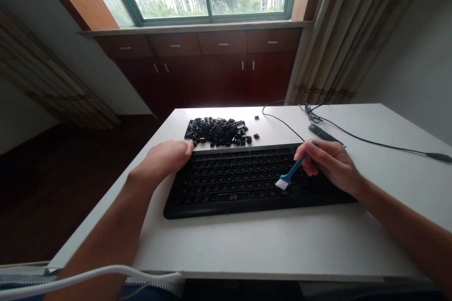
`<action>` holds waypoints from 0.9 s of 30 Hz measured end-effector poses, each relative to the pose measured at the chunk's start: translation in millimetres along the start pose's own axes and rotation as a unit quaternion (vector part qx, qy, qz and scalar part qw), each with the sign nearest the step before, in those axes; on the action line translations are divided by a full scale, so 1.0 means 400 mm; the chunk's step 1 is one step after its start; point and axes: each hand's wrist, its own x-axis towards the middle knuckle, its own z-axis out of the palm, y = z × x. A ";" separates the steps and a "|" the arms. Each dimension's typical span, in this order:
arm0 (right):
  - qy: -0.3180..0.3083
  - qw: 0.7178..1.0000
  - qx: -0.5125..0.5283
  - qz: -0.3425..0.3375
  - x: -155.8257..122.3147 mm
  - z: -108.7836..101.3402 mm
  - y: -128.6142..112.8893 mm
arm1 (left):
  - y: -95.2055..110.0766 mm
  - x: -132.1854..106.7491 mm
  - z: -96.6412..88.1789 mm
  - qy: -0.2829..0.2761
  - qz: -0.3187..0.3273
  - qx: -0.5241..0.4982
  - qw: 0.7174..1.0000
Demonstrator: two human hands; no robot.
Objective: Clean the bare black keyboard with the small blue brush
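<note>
A black keyboard (226,178) with its keycaps off lies flat on the white table, its key sockets bare. My left hand (169,156) is closed on the keyboard's upper left corner, thumb on top, the other fingers mostly hidden. Between thumb and fingers, my right hand (326,162) pinches a small brush (292,172) with a blue handle and white bristles. The bristles point down at the sockets on the right half of the keyboard. Behind the keyboard, close to my left hand, is a heap of loose black keycaps (221,130).
Two stray keycaps (256,136) lie right of the heap. A dark slim tool (323,132) and a black cable (367,140) rest at the table's back right. A white cable (116,270) crosses the table's front left edge (197,274). Wooden cabinets (212,75) stand beyond.
</note>
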 end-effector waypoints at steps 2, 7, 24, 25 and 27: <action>-0.021 0.999 -0.039 -0.007 -0.001 0.003 0.006 | 0.003 -0.004 -0.004 -0.002 -0.003 -0.004 1.000; 0.033 0.957 -0.255 -0.134 0.003 0.002 0.017 | 0.009 -0.012 -0.010 0.007 0.001 -0.004 1.000; 0.182 0.969 -0.158 -0.052 0.012 -0.006 0.009 | -0.001 -0.003 0.001 0.015 0.010 -0.006 1.000; 0.168 0.973 -0.152 -0.037 0.013 -0.009 0.011 | -0.001 -0.002 0.001 0.012 0.008 -0.007 1.000; 0.146 0.974 -0.172 -0.019 0.015 -0.013 0.016 | 0.000 -0.002 0.001 0.006 0.003 -0.006 1.000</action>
